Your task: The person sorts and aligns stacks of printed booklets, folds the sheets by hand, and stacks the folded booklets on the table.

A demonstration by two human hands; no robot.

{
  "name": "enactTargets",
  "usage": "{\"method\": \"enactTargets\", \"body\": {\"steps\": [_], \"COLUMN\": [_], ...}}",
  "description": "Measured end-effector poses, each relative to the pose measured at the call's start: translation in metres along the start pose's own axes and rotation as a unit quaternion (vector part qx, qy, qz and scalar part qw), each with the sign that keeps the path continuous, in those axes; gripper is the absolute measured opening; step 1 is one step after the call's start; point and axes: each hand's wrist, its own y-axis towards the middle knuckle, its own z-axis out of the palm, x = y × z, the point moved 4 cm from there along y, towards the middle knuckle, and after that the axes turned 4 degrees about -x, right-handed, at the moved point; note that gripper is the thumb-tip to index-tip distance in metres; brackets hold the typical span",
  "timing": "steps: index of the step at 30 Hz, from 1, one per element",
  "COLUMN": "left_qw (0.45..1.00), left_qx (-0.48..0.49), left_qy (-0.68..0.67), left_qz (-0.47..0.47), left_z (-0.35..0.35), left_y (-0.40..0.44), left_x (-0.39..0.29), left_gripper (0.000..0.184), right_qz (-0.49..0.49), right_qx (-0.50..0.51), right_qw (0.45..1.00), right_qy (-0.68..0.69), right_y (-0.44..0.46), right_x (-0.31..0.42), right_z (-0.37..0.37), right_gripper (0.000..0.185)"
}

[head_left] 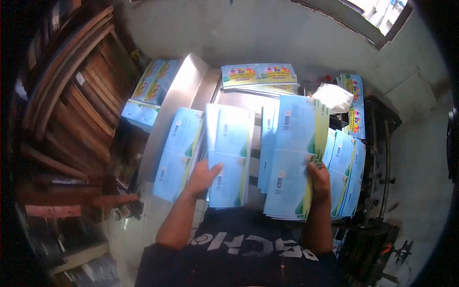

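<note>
Head view: two stacks of blue printed sheets were held over the metal bench (244,99). The left stack (233,138) was pinched at its left edge by the left hand (203,179), thumb on the printed face, fingers hidden behind; whether it was lifted clear could not be told. The right stack (294,138) was gripped at its right edge by the right hand (319,182); its edges were stepped, not flush. A middle pile (267,136) lay between them, partly covered by the right stack. More sheets (351,162) lay just to the right, with a white bundle (333,98) beyond.

Handling, as judged: a firm, even pinch was called for, since slipping between sheets was thought likely. Stepped edges were considered best squared by light tapping. Flat thumb pressure was preferred, so that creasing was avoided. Snagging on the middle pile was noted as a risk.
</note>
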Motion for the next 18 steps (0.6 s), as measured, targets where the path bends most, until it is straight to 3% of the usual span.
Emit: {"method": "enactTargets", "body": {"steps": [3,7,9,12,15,17,18], "left_qw": [0.998,0.997,0.997,0.994,0.994,0.997,0.999], "left_qx": [0.028,0.05,0.034,0.005,-0.015,-0.009,-0.009], "left_qy": [-0.029,-0.046,-0.059,-0.104,-0.099,-0.077,-0.035], "left_qz": [-0.057,-0.026,-0.046,-0.03,-0.031,-0.026,-0.036], "left_z": [0.029,0.05,0.037,0.014,0.002,0.008,0.012], "left_y": [0.0,-0.014,-0.01,-0.008,-0.011,-0.013,-0.01], "left_x": [0.001,-0.022,-0.002,0.001,-0.005,0.002,0.01], "left_gripper": [0.031,0.034,0.035,0.033,0.031,0.031,0.031], "right_qz": [0.044,0.119,0.154,0.058,0.009,0.037,0.041], "right_qx": [0.013,0.013,0.012,-0.002,-0.063,-0.043,-0.005], "right_qw": [0.997,0.992,0.987,0.997,0.995,0.994,0.999], "right_qy": [-0.054,-0.042,-0.038,-0.059,0.071,0.092,0.014], "right_y": [0.002,0.006,0.005,0.012,0.0,-0.005,0.001], "right_x": [-0.026,-0.06,-0.067,-0.05,-0.001,0.005,-0.011], "right_z": [0.032,0.054,0.051,0.021,0.027,0.043,0.039], "right_gripper": [0.027,0.024,0.02,0.024,0.023,0.02,0.02]}}
